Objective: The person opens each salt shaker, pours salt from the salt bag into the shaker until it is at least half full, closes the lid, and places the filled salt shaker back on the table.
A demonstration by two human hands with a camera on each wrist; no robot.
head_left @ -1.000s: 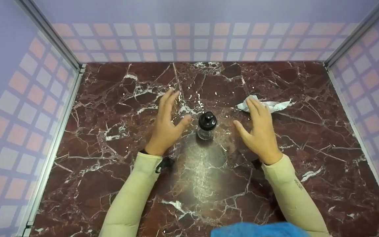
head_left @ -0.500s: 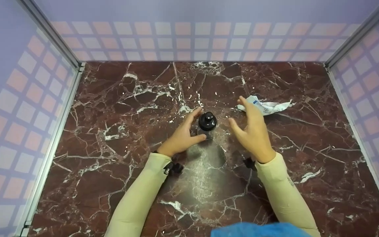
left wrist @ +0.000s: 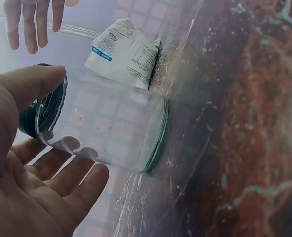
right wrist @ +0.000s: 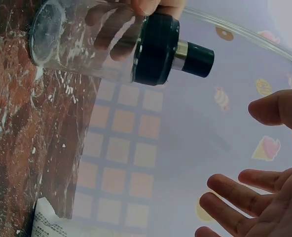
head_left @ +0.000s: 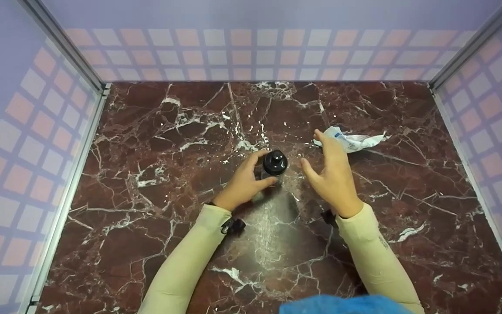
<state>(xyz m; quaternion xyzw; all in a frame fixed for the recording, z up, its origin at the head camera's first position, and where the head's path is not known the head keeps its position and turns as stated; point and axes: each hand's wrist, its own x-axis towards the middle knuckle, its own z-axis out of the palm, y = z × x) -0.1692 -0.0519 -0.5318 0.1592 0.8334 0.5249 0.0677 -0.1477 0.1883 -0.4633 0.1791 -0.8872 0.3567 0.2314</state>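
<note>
Left hand [head_left: 243,182] curled round the bottle [left wrist: 106,123]: clear glass, glossy black lid [head_left: 276,162] with a knob, upright, well in from all worktop [head_left: 116,244] edges. Right hand [head_left: 333,179] spread, apart from it. Crumpled white packet [head_left: 362,142] toward far right corner.

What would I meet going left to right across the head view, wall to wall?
Left side wall → left hand → black-topped bottle → right hand → right side wall.
</note>
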